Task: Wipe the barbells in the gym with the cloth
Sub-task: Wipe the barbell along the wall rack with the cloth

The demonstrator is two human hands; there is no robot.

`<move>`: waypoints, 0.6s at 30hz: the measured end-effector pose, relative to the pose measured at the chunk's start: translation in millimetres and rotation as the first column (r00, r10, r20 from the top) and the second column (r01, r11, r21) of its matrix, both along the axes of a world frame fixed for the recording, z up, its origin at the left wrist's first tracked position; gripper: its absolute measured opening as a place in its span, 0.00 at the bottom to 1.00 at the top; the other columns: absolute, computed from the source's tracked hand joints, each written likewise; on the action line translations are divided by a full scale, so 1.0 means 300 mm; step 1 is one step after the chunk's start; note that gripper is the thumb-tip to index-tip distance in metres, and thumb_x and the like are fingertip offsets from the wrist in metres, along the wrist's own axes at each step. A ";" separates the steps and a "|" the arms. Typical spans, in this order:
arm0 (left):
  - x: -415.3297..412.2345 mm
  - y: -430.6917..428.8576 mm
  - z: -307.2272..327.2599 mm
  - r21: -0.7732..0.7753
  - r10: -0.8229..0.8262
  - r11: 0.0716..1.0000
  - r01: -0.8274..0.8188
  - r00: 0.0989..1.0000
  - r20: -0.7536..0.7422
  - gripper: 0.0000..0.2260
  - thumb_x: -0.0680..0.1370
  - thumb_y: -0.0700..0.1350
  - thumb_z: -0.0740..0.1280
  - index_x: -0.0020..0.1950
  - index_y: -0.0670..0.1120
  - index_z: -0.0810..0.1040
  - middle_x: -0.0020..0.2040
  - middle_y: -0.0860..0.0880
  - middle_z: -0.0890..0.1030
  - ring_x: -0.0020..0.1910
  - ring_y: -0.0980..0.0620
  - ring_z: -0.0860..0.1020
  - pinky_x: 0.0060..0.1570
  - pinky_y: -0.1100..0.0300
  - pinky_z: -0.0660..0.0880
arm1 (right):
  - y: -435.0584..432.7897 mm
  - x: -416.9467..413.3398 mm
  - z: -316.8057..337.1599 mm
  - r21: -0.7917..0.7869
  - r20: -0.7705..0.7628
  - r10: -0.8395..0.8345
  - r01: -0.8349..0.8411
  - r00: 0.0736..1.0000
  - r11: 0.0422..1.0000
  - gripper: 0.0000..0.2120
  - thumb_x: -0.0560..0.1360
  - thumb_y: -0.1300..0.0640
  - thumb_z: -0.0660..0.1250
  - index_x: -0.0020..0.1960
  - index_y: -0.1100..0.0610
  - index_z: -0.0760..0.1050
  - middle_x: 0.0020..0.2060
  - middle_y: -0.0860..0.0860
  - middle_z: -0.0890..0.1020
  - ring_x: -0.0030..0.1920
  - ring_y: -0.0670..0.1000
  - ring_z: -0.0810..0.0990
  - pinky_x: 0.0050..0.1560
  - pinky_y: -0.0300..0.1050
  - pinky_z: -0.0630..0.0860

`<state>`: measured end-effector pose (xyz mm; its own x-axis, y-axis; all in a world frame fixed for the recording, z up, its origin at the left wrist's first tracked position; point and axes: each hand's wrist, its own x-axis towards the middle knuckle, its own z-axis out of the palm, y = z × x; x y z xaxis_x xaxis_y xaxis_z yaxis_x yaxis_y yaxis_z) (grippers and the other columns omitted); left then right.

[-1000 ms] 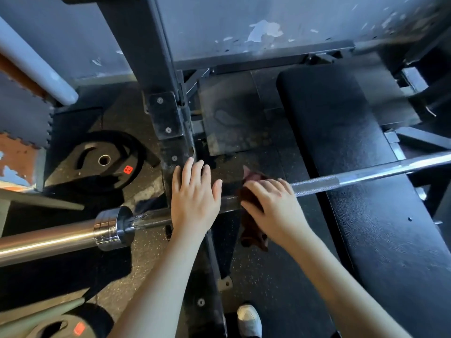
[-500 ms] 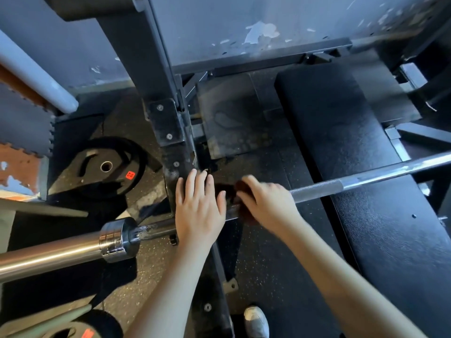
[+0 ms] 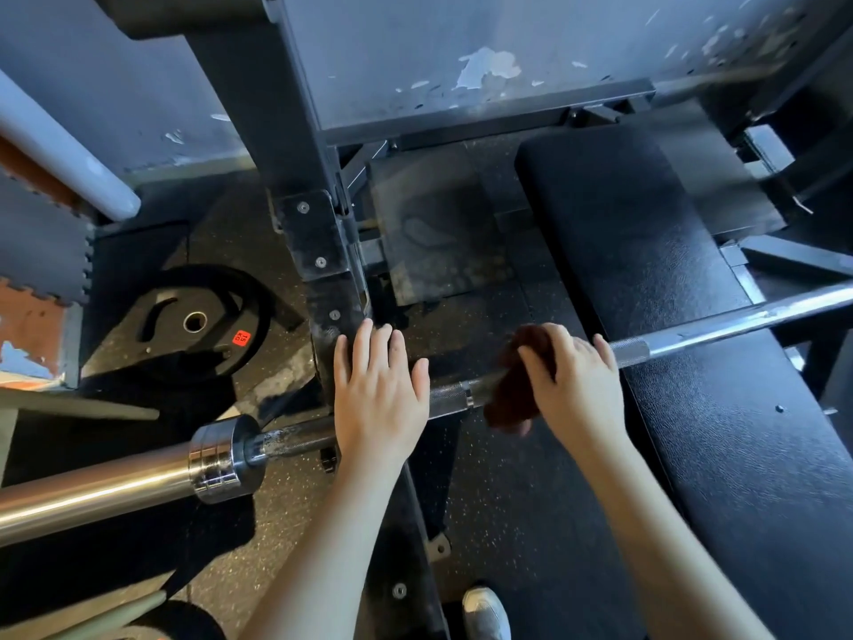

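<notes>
I look down at a steel barbell that crosses the view from lower left to upper right, lying across a bench-press station. My left hand lies flat on the bar, palm down, fingers straight and close together, thumb out to the side; it holds nothing and simply rests on the shaft, just beside the black rack upright. My right hand is a little further right along the same bar, well clear of the left hand, with a stretch of knurled shaft showing between them. Its fingers are curled over a dark red cloth and grip it against the bar. The cloth is bunched, wrapped over the shaft, with a fold hanging below it. To the right of that hand the bar passes over the black padded bench, which runs away from me towards the grey wall with its chipped paint. To the left of my left hand the shaft meets a shiny collar and then the thicker polished sleeve, which leaves the view at the left edge. On the speckled rubber floor beyond the sleeve lies a black weight plate with an orange label. The toe of my pale shoe shows at the bottom edge.
</notes>
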<state>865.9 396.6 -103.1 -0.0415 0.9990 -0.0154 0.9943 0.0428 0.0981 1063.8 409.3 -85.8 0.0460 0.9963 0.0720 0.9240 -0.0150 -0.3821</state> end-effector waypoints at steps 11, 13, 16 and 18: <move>0.005 -0.003 0.005 -0.022 -0.002 1.000 0.003 1.000 0.010 0.30 0.82 0.56 0.44 0.68 0.40 0.75 0.67 0.44 0.76 0.73 0.44 0.66 0.73 0.42 0.59 | -0.091 0.046 0.173 -0.061 -0.396 -0.020 -0.005 0.918 0.998 0.17 0.74 0.55 0.73 0.59 0.56 0.74 0.44 0.46 0.78 0.43 0.48 0.76 0.44 0.40 0.68; 0.007 -0.004 0.008 -0.026 0.004 1.000 -0.003 1.000 0.007 0.29 0.81 0.56 0.44 0.68 0.40 0.75 0.68 0.44 0.75 0.73 0.44 0.66 0.73 0.42 0.59 | -0.093 0.063 0.216 -0.026 -0.421 -0.027 0.018 0.907 0.999 0.13 0.71 0.50 0.75 0.51 0.53 0.77 0.41 0.44 0.77 0.41 0.41 0.75 0.43 0.29 0.67; 0.008 -0.003 0.010 -0.027 0.009 1.000 -0.008 1.000 0.008 0.30 0.82 0.56 0.44 0.68 0.40 0.75 0.68 0.44 0.75 0.73 0.44 0.65 0.73 0.42 0.59 | -0.047 0.020 0.194 -0.098 -0.386 0.001 -0.042 0.923 0.994 0.17 0.68 0.49 0.78 0.54 0.52 0.80 0.43 0.45 0.77 0.44 0.42 0.77 0.45 0.24 0.66; 0.007 -0.002 0.007 -0.023 0.005 1.000 -0.005 1.000 0.002 0.29 0.82 0.56 0.45 0.68 0.40 0.75 0.68 0.44 0.75 0.73 0.44 0.66 0.73 0.42 0.60 | -0.004 -0.053 0.133 -0.196 -0.251 0.036 -0.088 0.967 0.977 0.24 0.70 0.46 0.76 0.62 0.52 0.75 0.47 0.45 0.79 0.49 0.48 0.78 0.49 0.35 0.71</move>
